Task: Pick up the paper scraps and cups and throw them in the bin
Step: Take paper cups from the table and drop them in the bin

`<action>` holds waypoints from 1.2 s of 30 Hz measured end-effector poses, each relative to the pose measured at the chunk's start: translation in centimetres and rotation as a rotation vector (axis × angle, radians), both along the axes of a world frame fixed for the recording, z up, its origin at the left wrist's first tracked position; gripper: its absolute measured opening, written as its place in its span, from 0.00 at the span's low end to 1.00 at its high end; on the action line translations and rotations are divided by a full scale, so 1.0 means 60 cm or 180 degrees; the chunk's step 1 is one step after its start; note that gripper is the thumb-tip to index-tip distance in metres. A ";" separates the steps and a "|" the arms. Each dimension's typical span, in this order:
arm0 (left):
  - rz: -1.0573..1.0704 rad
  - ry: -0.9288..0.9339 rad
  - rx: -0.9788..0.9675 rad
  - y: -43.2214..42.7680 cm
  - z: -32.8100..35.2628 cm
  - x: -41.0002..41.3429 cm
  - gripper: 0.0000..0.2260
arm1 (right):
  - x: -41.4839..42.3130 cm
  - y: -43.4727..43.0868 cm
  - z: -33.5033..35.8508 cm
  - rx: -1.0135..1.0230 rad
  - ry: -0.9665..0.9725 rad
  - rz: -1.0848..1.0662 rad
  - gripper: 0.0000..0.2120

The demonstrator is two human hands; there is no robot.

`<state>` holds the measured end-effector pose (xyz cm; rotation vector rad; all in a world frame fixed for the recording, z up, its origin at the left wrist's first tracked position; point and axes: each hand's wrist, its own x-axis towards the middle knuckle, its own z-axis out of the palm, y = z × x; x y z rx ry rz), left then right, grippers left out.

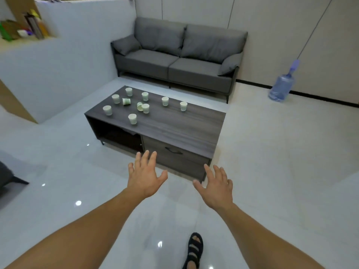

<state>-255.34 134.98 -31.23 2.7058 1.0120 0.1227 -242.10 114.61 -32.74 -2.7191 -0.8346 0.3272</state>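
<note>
**Clearing task at its outset — cups untouched**

Both hands are reaching forward empty: the left hand (pixel 145 177) and right hand (pixel 215 187) are hovering apart, fingers spread, over the glossy tiled floor (pixel 272 171) short of the desk (pixel 184 129). About ten paper cups (pixel 132 119) are sitting on the desk's far left half — two are lying tipped. Seemingly nothing is collected yet; no paper scraps or bin are showing. A grey sofa (pixel 174 55) is standing behind, a water bottle (pixel 281 88) by the right wall.

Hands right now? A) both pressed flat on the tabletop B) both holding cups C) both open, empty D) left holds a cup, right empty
C: the left hand and right hand have spread fingers and hold nothing; the cups sit on the table.
</note>
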 end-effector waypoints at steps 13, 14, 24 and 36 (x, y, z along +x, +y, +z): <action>0.0890 0.0173 -0.0084 0.244 -0.015 0.159 0.34 | 0.269 0.314 -0.023 -0.0159 0.0223 0.0819 0.38; 0.0933 0.0216 -0.0125 0.266 -0.022 0.170 0.35 | 0.279 0.340 -0.027 -0.0184 0.0240 0.0857 0.38; 0.0518 0.0269 -0.0353 0.575 -0.075 0.342 0.38 | 0.422 0.597 -0.064 -0.0477 0.0402 0.0440 0.39; -0.0252 0.0366 -0.0483 0.813 -0.062 0.579 0.40 | 0.589 0.784 -0.101 -0.0672 0.0734 -0.0185 0.39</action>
